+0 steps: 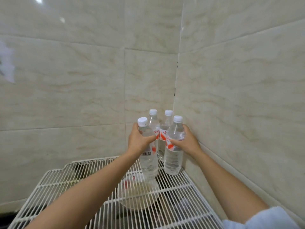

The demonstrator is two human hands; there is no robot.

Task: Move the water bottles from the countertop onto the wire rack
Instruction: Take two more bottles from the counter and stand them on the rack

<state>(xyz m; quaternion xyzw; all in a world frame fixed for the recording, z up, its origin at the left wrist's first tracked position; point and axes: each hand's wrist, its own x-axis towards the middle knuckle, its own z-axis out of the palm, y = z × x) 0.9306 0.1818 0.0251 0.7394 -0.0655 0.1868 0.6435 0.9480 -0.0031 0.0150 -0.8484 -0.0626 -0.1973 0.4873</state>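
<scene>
Several clear water bottles with white caps and red-and-white labels are at the back right corner of the white wire rack (69,182). My left hand (137,140) grips the front left bottle (148,162) around its upper body. My right hand (186,142) grips the front right bottle (172,161), whose base sits at rack level. Two more bottles stand upright behind them: the back left bottle (154,123) and the back right bottle (165,128), close to the wall corner.
Beige tiled walls meet in a corner right behind the bottles; the right wall (239,113) runs close along the rack's right edge. Below the rack's wires lies a translucent bowl or lid (137,195) and dark shapes. The rack's left half holds nothing.
</scene>
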